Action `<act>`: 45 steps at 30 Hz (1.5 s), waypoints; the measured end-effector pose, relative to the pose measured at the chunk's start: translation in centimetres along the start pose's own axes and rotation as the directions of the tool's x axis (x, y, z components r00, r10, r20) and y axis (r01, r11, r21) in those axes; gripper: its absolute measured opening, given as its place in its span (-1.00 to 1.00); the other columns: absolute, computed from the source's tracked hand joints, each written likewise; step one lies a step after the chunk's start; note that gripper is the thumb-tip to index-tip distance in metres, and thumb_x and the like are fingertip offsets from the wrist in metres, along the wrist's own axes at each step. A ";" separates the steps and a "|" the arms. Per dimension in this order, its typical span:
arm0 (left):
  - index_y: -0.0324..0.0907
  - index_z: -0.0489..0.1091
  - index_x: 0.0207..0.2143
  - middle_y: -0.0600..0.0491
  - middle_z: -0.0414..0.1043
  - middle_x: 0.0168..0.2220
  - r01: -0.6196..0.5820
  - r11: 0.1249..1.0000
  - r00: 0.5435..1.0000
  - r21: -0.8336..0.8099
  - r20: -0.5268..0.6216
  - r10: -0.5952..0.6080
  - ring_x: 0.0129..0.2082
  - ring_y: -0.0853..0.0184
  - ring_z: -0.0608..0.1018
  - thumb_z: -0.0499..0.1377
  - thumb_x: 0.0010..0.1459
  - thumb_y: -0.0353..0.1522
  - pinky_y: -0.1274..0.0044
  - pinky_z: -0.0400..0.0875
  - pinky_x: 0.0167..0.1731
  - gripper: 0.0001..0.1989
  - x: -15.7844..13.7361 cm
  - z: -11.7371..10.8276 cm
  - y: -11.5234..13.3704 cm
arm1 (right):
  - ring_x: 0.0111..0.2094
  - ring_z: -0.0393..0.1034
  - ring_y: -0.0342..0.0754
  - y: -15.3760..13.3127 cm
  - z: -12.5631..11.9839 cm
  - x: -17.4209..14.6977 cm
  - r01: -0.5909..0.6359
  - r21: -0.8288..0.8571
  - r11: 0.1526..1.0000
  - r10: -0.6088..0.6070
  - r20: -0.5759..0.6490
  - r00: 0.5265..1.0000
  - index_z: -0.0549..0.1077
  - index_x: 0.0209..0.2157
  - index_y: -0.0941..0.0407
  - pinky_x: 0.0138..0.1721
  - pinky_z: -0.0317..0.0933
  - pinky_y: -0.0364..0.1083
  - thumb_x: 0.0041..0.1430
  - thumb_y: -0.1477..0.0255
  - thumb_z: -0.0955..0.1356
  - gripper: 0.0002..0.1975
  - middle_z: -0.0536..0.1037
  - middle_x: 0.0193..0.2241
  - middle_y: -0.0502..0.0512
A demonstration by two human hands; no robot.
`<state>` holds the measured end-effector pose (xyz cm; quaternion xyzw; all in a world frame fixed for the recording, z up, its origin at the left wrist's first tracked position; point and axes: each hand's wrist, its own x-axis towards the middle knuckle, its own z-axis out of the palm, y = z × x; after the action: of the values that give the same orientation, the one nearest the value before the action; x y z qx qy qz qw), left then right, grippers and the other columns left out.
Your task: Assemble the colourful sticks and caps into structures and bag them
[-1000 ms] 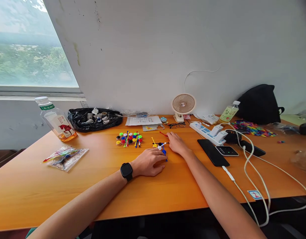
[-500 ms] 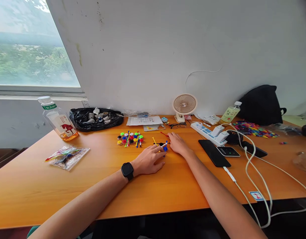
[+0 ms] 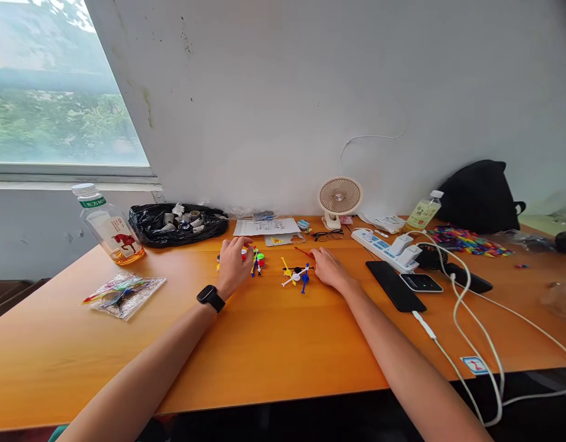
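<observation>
My left hand (image 3: 236, 264), with a black watch on its wrist, is over a group of small coloured discs (image 3: 261, 258) and thin plastic sticks (image 3: 254, 265). Its fingers are bent and apart, and it covers most of the group. I cannot see anything held in it. My right hand (image 3: 326, 267) pinches one end of a red plastic stick (image 3: 302, 252) low over the table. Between the hands lies a small assembly of joined pieces (image 3: 296, 277), with yellow, white, blue and black sticks on round connectors.
On the left are a drink bottle (image 3: 112, 230), a clear plastic bag of sticks (image 3: 121, 294) and a black bag (image 3: 182, 226). Papers (image 3: 267, 227), glasses (image 3: 328, 234) and a fan (image 3: 340, 196) line the back. To the right are a phone (image 3: 393, 285), a power strip (image 3: 379, 245) and white cables (image 3: 471, 294).
My left hand has moved left and away from me, from the joined assembly to the group of discs, uncovering the assembly. My right hand stays nearly in place with the red stick.
</observation>
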<state>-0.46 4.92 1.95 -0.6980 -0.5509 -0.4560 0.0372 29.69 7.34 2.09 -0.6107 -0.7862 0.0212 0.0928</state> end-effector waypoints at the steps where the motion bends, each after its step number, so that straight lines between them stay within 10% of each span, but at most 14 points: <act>1: -0.13 0.49 -0.14 -0.02 0.56 -0.20 -0.026 1.000 0.999 0.017 0.031 0.026 -0.18 0.12 0.44 0.15 0.35 -0.32 0.32 0.29 -0.11 -0.86 0.0 0.0 -0.3 | 0.01 0.38 0.11 0.0 0.0 0.1 -0.010 0.005 1.000 0.010 -0.007 1.000 0.44 0.06 0.17 -0.07 0.16 -0.05 0.35 0.68 0.20 -0.65 0.48 -0.03 0.30; 8: -0.13 0.55 -0.22 -0.08 0.56 -0.22 -0.257 0.965 0.931 0.050 0.282 0.233 -0.16 0.07 0.42 0.27 0.25 -0.26 0.29 0.30 -0.14 -0.86 -1.2 0.9 0.3 | -0.13 0.42 0.02 0.3 0.7 0.9 -0.021 0.184 0.983 0.044 -0.124 0.991 0.43 -0.14 0.15 -0.16 0.20 -0.08 0.45 0.57 0.17 -0.78 0.46 -0.08 0.24; 15: -0.15 0.55 -0.09 -0.09 0.56 -0.17 -0.276 0.958 0.927 -0.078 0.242 0.286 -0.11 0.08 0.47 0.16 0.32 -0.43 0.27 0.38 -0.06 -0.81 -1.4 1.0 1.3 | -0.22 0.41 0.03 -0.5 0.4 0.8 0.110 0.281 0.953 -0.017 -0.316 0.949 0.41 -0.25 0.08 -0.28 0.16 -0.09 0.46 0.45 0.17 -0.77 0.52 -0.21 0.15; 21: -0.14 0.51 -0.01 -0.04 0.47 -0.13 0.023 0.849 0.996 -0.528 0.084 0.026 -0.19 0.28 0.59 0.23 0.33 -0.31 0.45 0.54 -0.18 -0.79 -1.6 1.3 2.6 | -0.41 0.36 -0.03 -2.7 -0.3 0.0 0.270 0.458 0.847 -0.063 -0.419 0.906 0.47 -0.22 0.06 -0.39 0.08 -0.10 0.47 0.32 0.23 -0.77 0.53 -0.40 0.04; 28: -0.22 0.59 -0.17 -0.07 0.60 -0.19 0.392 0.469 0.918 -0.792 0.301 -0.259 -0.21 0.24 0.65 0.50 -0.01 -0.22 0.42 0.58 -0.13 -0.61 -1.6 2.0 3.5 | -0.35 0.41 -0.05 -5.8 -0.3 -1.1 0.457 0.606 0.652 -0.163 -0.476 0.864 0.54 -0.22 0.08 -0.35 0.22 -0.11 0.46 0.26 0.28 -0.73 0.57 -0.32 0.08; 37: -0.24 0.61 -0.13 -0.07 0.69 -0.26 0.562 0.277 0.827 -0.779 0.527 -0.194 -0.26 0.19 0.69 0.55 -0.07 -0.18 0.31 0.60 -0.07 -0.51 -1.8 1.0 4.8 | -0.20 0.52 0.01 -6.6 -1.1 -2.7 0.591 0.248 0.767 -0.413 -0.514 0.752 0.53 0.04 0.06 -0.16 0.31 -0.07 0.54 0.34 0.19 -0.69 0.61 -0.20 0.16; 45: -0.26 0.64 -0.14 -0.12 0.68 -0.21 0.579 0.213 0.815 -0.787 0.553 -0.172 -0.28 0.24 0.68 0.49 0.05 -0.14 0.38 0.59 -0.13 -0.57 -1.7 1.2 4.4 | -0.13 0.50 0.05 -5.7 -1.9 -2.8 0.536 0.206 0.819 -0.427 -0.405 0.808 0.52 0.20 -0.03 -0.12 0.30 -0.04 0.53 0.34 0.18 -0.61 0.59 -0.10 0.19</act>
<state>3.80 2.63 2.07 -0.4950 -0.3343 -0.5495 -0.5842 25.19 3.07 4.49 -0.3598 -0.8747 0.0142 0.3243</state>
